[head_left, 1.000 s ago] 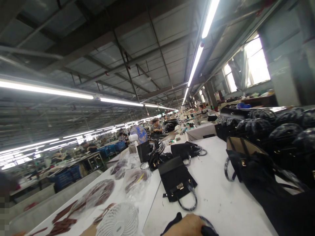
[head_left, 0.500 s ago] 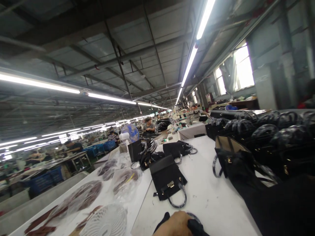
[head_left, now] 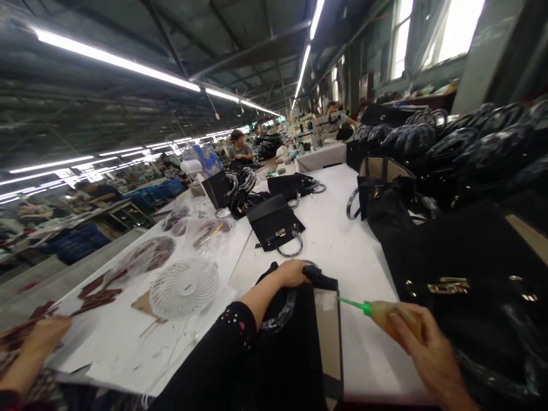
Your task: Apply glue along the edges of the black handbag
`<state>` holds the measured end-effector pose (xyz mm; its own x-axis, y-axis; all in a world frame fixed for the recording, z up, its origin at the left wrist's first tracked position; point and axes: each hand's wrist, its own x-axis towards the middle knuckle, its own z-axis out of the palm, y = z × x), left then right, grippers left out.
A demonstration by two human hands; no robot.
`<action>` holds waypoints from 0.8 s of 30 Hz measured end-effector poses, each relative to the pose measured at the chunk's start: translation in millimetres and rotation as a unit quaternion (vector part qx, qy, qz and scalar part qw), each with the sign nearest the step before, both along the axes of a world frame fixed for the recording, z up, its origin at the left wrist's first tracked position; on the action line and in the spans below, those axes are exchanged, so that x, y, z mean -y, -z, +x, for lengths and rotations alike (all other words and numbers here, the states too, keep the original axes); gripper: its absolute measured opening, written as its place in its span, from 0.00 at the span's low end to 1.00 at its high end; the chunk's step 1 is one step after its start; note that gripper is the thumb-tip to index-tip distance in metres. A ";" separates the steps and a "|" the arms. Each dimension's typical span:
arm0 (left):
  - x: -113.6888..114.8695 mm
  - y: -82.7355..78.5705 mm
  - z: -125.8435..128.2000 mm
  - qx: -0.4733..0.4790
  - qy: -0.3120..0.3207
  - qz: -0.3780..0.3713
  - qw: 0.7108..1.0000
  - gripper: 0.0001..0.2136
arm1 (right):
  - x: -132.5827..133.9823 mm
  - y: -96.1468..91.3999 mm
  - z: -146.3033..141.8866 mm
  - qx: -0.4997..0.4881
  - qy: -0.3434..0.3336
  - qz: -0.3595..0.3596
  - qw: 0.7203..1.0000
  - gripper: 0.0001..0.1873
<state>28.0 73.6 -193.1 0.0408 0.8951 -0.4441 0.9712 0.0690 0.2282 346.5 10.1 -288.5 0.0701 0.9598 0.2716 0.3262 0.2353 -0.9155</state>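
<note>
Black bag [head_left: 295, 348] lies on the near part of the white tabletop [head_left: 329, 234]. The left hand [head_left: 293, 273] is closed on its far end. The right hand [head_left: 432, 339], apart from it, holds a yellow tool [head_left: 387, 318] (with a thin green tip [head_left: 353, 302]).

A white fan [head_left: 185, 288] sits near plastic-covered brown pieces [head_left: 149, 255], a blue fan [head_left: 208, 160] farther back, tube lights [head_left: 115, 60] overhead.

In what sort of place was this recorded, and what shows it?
Probably a handbag factory: many similar black handbags with wrapped handles are massed at the right, a person is at a worktable further back, and long strip lights run along the ceiling.
</note>
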 end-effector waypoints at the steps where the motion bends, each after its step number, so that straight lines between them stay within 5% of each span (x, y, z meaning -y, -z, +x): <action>1: 0.5 -1.1 0.8 -0.003 0.003 0.002 1.000 0.12 | -2.4 -0.5 -1.2 0.002 -0.007 0.006 1.000 0.20; 18: 3.4 -6.5 11.5 -0.059 0.028 0.009 0.998 0.12 | -23.8 -28.3 -4.5 0.047 -0.224 0.075 0.970 0.11; 24: 6.1 -10.5 15.3 -0.073 0.023 0.007 0.997 0.12 | -27.1 -32.6 -6.0 0.067 -0.212 0.101 0.970 0.09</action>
